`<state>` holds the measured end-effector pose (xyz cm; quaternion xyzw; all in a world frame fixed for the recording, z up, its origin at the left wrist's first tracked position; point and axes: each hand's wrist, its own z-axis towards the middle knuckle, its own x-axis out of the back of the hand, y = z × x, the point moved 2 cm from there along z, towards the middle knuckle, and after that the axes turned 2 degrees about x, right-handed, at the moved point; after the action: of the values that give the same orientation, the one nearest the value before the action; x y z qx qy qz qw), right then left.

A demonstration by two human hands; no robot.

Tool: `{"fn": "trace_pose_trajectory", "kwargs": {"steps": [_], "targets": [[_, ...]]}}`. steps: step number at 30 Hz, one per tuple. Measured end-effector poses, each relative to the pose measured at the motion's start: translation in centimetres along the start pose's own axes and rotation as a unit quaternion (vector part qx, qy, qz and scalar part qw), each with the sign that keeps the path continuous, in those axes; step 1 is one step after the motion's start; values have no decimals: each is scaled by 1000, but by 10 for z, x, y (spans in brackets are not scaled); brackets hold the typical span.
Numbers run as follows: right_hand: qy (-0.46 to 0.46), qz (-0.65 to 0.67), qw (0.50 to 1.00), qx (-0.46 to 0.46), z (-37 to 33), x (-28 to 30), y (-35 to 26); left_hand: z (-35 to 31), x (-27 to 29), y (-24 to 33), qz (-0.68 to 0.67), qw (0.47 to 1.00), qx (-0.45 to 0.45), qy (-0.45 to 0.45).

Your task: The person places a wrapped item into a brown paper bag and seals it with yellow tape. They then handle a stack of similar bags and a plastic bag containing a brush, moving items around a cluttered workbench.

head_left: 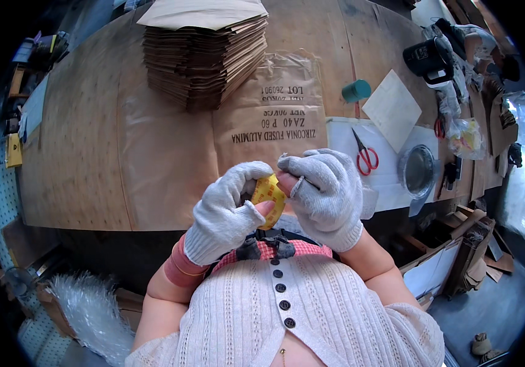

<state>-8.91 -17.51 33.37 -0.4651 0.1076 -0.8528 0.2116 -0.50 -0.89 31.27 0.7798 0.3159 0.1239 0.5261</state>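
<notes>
Both my hands wear white knit gloves, with bare thumb tips showing. In front of my waist, at the table's near edge, my left hand (228, 208) is closed round a small rounded yellow thing with red print (267, 203), its thumb pressed on the face. I cannot tell whether it is a tape roll or a packet. My right hand (326, 192) is closed in a pinch at the upper right edge of this yellow thing; the fingers partly hide the contact. Beyond the hands lies a flat brown paper sack with dark print (274, 110).
A tall stack of brown paper sacks (204, 61) stands at the back of the wooden table (82, 147). To the right are red-handled scissors (366, 158), a green cylinder (356, 91), a pale square sheet (393, 110), a clear-wrapped round roll (418, 170) and a dark mug (426, 59).
</notes>
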Motion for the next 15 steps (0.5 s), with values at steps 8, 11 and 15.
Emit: {"fn": "trace_pose_trajectory", "kwargs": {"steps": [8, 11, 15], "targets": [[-21, 28, 999, -8, -8, 5, -14, -21, 0, 3, 23, 999, -31, -24], [-26, 44, 999, -16, -11, 6, -17, -27, 2, 5, 39, 998, -35, -44], [-36, 54, 997, -30, -13, 10, -23, -32, 0, 1, 48, 995, -66, -52]]}}
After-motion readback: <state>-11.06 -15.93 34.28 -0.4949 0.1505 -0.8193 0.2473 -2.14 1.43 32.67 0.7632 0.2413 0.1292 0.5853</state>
